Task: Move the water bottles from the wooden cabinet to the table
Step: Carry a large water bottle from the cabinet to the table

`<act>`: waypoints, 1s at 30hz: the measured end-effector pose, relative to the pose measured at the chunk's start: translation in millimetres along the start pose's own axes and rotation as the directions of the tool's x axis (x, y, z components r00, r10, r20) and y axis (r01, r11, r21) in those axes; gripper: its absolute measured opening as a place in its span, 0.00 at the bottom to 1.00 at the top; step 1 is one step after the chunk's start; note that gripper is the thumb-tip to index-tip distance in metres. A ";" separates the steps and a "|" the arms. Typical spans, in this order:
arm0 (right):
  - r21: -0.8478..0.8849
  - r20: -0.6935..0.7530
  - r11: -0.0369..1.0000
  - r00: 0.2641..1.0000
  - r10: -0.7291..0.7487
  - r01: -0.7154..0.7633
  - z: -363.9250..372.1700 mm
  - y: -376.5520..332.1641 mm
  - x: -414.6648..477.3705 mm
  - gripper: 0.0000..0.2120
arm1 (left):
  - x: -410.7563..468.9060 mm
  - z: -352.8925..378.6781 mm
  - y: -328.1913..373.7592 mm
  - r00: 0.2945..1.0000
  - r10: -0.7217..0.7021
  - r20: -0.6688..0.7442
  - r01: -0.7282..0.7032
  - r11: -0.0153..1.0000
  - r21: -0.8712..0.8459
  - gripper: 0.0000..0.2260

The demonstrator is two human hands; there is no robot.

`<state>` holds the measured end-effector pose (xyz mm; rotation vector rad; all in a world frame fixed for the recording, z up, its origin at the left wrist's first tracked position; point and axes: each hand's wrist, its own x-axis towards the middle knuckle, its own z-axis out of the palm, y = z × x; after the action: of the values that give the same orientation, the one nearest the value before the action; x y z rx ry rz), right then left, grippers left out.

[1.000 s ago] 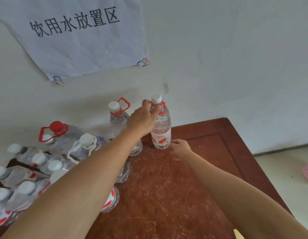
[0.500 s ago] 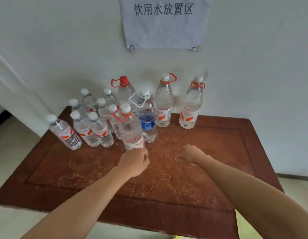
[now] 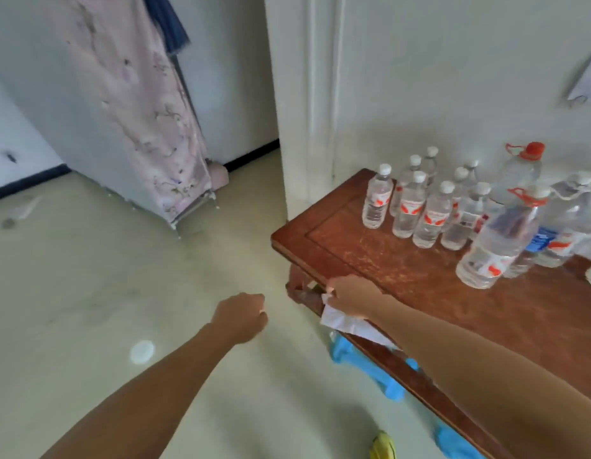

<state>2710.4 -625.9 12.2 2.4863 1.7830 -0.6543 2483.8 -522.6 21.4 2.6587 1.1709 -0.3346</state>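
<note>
Several clear water bottles stand on the dark red wooden table [image 3: 337, 250] at the right: small white-capped ones [image 3: 407, 207] at its far left corner, and bigger ones with red carry loops [image 3: 498, 246] beside them. My left hand [image 3: 242, 313] is a closed fist over the floor, left of the table, holding nothing. My right hand [image 3: 352, 296] hovers at the table's near left edge, fingers curled on a crumpled white paper [image 3: 340, 321]. No wooden cabinet is in view.
A white wall corner [image 3: 304, 127] rises behind the table's left end. A pink fabric wardrobe [image 3: 155, 127] stands on the pale floor at the left. A blue plastic thing [image 3: 363, 362] lies under the table edge, and a yellow object [image 3: 382, 447] lies near the bottom.
The view has swung left, away from the table toward the open floor. Both hands have come off the bottles; the left hand is now over the floor.
</note>
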 end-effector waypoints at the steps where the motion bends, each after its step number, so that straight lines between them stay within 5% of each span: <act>1: -0.021 0.013 0.998 0.998 -0.061 0.061 3.0 -35.1 12.0 0.16 | -16.9 -0.3 -32.9 0.998 -0.059 -0.007 0.059 0.998 -0.009 0.12; 7: -0.143 0.111 0.921 0.930 -0.350 0.363 16.6 -206.0 73.0 0.18 | -109.6 13.5 -177.5 0.912 -0.410 -0.013 0.406 0.906 -0.118 0.14; 14: -0.214 0.260 0.731 0.759 -0.597 0.648 58.5 -422.2 151.9 0.19 | -200.0 30.3 -336.1 0.703 -0.708 0.064 0.700 0.674 -0.236 0.15; 22: -0.193 0.389 0.447 0.486 -0.782 0.873 99.7 -683.0 206.0 0.19 | -296.3 31.1 -493.4 0.352 -0.925 0.140 0.901 0.295 -0.319 0.14; 30: -0.127 0.576 0.064 0.125 -0.808 0.990 174.3 -910.3 157.3 0.18 | -425.7 69.4 -590.2 0.026 -0.956 0.293 0.923 -0.089 -0.373 0.14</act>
<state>1868.3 -208.3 7.4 0.4521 2.7196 -0.4297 1756.5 -449.0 17.5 0.8648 2.5987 -0.0714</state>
